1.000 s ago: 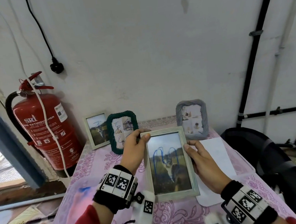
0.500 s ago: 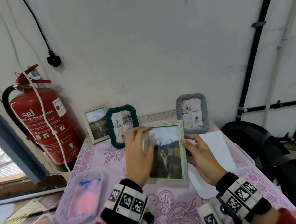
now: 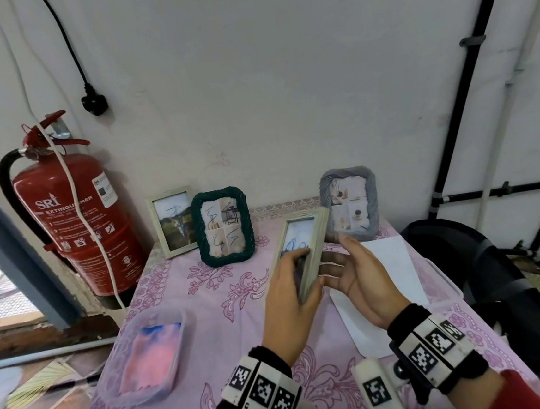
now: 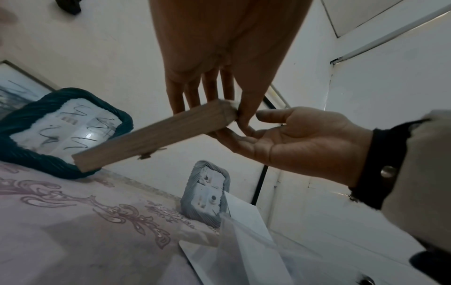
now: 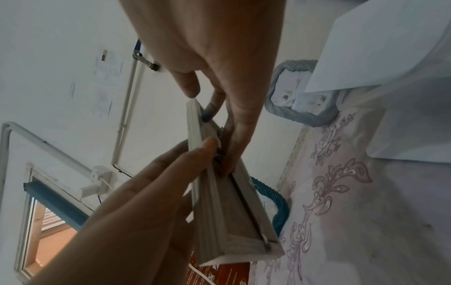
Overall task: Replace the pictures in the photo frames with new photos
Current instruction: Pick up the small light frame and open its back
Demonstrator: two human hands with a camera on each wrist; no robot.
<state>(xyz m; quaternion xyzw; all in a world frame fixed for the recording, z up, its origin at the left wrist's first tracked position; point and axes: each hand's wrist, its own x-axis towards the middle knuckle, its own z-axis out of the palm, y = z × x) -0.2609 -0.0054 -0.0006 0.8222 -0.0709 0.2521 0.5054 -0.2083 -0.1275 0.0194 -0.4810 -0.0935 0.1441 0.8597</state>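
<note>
Gripping a pale ribbed frame (image 3: 311, 250) edge-on, the left hand (image 3: 288, 304) holds it while the right hand (image 3: 362, 281) lies open-fingered against its back.

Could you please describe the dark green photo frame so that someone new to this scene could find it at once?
Start at the red fire extinguisher left of the pink-clothed table. Along the wall stand three frames; the dark green frame is the middle one. Only it has a rope-textured, rounded green border, and black scribbles cross its picture.

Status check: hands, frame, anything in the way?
Left hand grips pale frame, held off table. Right hand open behind it, fingers on back. Nothing blocking.
</note>
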